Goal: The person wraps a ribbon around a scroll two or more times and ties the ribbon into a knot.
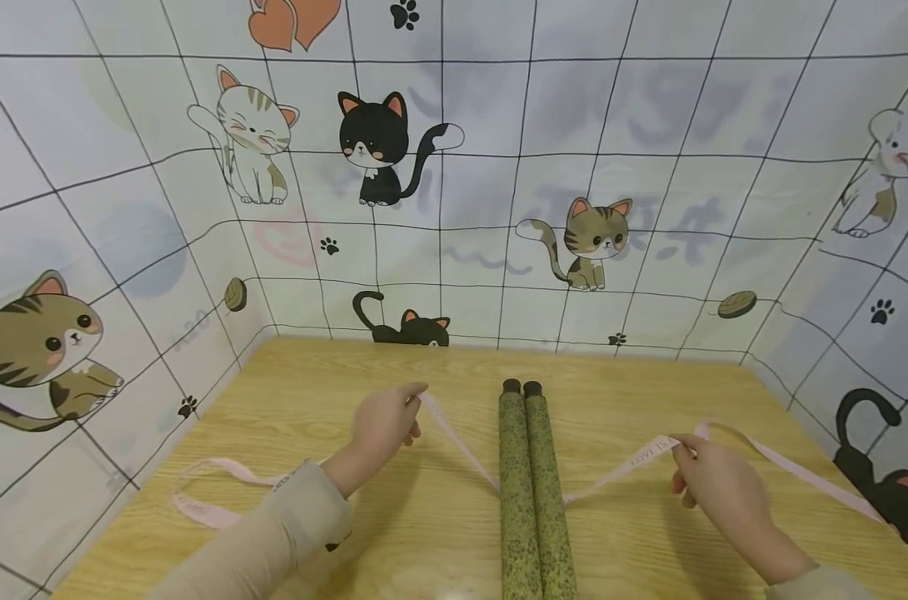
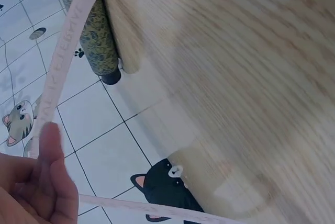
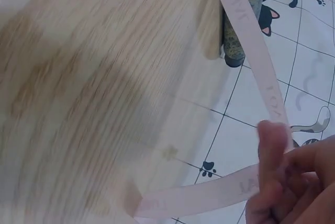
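Two rolled scrolls [image 1: 516, 492] with a green patterned covering and dark end knobs lie side by side on the table, pointing away from me. A pale pink ribbon [image 1: 460, 443] with printed lettering runs to them from both sides; its middle is hidden at the rolls. My left hand [image 1: 382, 429] pinches the ribbon to the left of the scrolls, raised above the table. On the right, my right hand [image 1: 724, 483] pinches the other length between thumb and fingers. Both stretches slope down toward the rolls. In the right wrist view the ribbon [image 3: 254, 46] passes through the fingertips.
One loose ribbon end [image 1: 207, 512] curls on the wooden table [image 1: 424, 542] at the left, by the sleeve. The other tail [image 1: 814, 483] trails off toward the right edge. A tile-patterned cloth wall [image 1: 484, 192] with printed cats encloses the back and sides.
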Demonstrator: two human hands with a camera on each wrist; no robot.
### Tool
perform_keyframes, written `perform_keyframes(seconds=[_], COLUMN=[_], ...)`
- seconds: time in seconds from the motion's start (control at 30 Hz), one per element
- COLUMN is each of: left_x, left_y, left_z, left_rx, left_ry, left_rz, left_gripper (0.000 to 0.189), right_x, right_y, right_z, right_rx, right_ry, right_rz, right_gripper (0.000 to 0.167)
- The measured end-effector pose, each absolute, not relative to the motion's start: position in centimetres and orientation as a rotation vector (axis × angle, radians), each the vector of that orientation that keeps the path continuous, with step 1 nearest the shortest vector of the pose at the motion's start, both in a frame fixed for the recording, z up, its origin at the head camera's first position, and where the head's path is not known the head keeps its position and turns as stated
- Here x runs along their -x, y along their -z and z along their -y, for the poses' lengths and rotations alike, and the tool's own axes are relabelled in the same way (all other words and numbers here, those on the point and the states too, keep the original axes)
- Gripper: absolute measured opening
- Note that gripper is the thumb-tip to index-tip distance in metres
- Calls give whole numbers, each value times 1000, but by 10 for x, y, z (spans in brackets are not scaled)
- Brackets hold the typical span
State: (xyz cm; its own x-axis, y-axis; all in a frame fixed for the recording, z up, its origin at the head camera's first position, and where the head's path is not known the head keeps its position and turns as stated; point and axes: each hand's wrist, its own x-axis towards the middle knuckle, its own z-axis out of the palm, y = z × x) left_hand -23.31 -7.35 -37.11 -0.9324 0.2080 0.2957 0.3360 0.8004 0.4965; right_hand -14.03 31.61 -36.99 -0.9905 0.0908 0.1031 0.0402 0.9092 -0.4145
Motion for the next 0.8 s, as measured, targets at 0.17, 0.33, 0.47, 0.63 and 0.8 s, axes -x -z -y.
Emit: perform_keyframes(seconds=[0.17, 0.33, 0.47, 0.63, 0.8], left_x=[237, 240, 241, 241, 243], left_y=[365, 357, 347, 331, 315], left_z=[67, 62, 56, 47, 39], left_rx=[415, 374, 415, 465, 550], left_ry=[1110, 1217, 1249, 1468, 1817], left_rz=[2585, 2429, 2312, 2202, 2050], left_gripper=[24, 22, 24, 29, 33], right_x=[145, 149, 151, 155, 161], right_y=[367, 356, 340, 318, 299], right_z=[-312, -305, -302, -298, -288], right_rx=[77, 90, 121, 44, -46], right_ry=[-712, -725, -892, -914, -952], right_rz=[2787, 2641, 2602, 2529, 2451], right_gripper=[44, 40, 46, 48, 43])
